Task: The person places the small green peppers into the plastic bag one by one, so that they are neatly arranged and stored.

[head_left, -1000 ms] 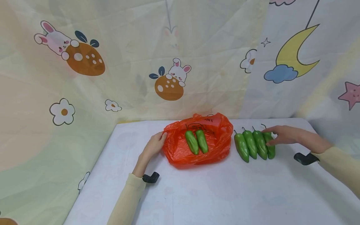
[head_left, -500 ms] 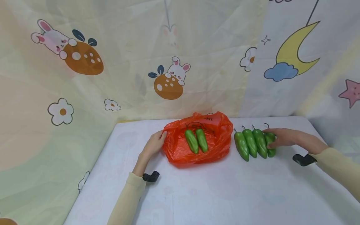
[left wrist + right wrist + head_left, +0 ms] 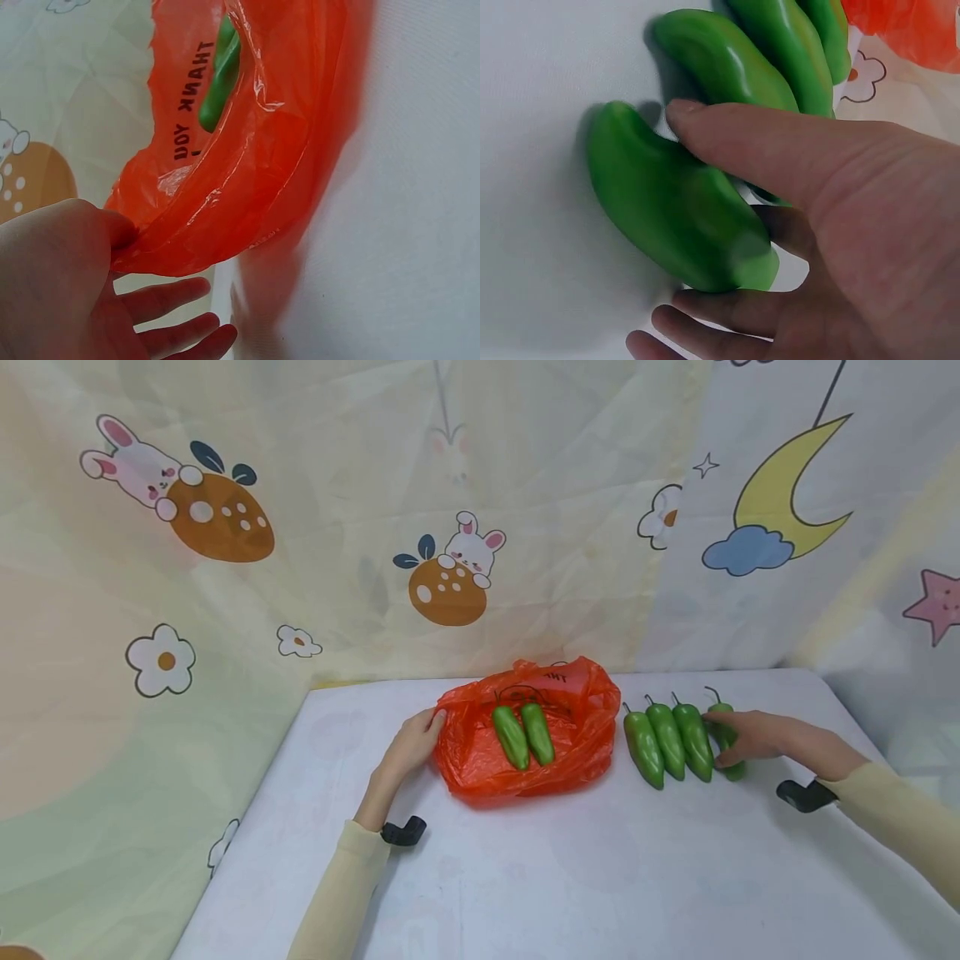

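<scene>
My left hand [image 3: 411,745] pinches the left rim of a red plastic bag [image 3: 592,770] between thumb and index finger; in the left wrist view the other fingers extend below the rim. Two green peppers [image 3: 511,739] lie inside the bag, whose mouth faces me. At the right, my right hand [image 3: 765,737] grips the rightmost green pepper [image 3: 652,195]. Its thumb lies along the side facing the other peppers, with fingers around the far side. That pepper's stem end is partly hidden by the hand in the right wrist view.
A row of three more green peppers [image 3: 667,743] lies side by side between the bag and my right hand, stems toward the back. The white table [image 3: 570,877] meets a patterned cloth backdrop [image 3: 337,568] behind the bag.
My right hand has taken hold of the rightmost pepper and shifted it slightly right, opening a gap from the row. The left hand and bag have stayed put.
</scene>
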Demonstrator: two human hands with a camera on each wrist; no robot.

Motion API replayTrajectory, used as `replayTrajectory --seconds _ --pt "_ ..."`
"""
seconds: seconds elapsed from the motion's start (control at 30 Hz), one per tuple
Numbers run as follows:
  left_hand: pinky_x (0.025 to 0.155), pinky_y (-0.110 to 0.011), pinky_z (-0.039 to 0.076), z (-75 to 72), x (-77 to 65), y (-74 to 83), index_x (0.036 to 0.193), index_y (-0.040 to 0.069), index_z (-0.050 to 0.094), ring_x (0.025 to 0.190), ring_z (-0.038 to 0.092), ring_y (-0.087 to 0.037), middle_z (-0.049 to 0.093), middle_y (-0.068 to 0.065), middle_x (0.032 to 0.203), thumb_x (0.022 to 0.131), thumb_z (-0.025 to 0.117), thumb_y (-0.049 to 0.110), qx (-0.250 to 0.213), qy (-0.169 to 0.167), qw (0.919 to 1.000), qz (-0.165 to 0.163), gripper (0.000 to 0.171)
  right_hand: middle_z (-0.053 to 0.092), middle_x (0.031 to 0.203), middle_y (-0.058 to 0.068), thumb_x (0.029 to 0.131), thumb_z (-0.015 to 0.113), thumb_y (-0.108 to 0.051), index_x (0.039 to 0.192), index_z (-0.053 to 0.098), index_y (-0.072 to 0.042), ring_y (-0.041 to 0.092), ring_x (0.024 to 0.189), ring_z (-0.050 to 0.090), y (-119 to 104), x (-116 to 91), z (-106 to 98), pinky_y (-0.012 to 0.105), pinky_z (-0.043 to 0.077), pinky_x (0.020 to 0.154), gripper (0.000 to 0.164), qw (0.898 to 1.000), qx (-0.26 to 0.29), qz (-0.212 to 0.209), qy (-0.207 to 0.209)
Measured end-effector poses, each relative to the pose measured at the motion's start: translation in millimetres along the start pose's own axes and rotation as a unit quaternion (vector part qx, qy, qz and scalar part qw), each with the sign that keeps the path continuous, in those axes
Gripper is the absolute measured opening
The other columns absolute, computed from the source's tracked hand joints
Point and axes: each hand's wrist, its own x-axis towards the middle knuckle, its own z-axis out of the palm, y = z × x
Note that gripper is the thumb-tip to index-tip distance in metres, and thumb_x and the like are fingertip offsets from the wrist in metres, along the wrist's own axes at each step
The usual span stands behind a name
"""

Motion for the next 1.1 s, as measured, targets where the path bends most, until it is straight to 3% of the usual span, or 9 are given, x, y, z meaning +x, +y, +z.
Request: replayTrajectory --seconds 0.67,1.1 --pt "0.101 -0.047 0.052 -1.2 -1.4 1.5 0.136 0.012 0.060 0.106 0.063 -0.022 0.068 -0.006 0.122 0.107 0.039 0.044 0.007 0.007 0.9999 0.009 0.048 0.035 0.142 0.046 0.080 0.082 -0.038 0.144 0.038 0.009 0.065 0.127 0.038 2 -4 -10 0.073 0.039 0.097 0.091 1.000 -0.006 0.000 0.010" --pt "0.095 -0.043 0.056 -3.0 -2.8 1.2 0.138 0.014 0.059 0.097 0.061 -0.021 0.069 -0.003 0.112 0.107 0.040 0.046 -0.004 0.002 1.0000 -0.004 0.048 0.035 0.142 0.046 0.080 0.081 -0.042 0.146 0.038 0.006 0.065 0.127 0.037 0 -6 -20 0.073 0.039 0.096 0.092 1.000 -0.013 0.004 0.008"
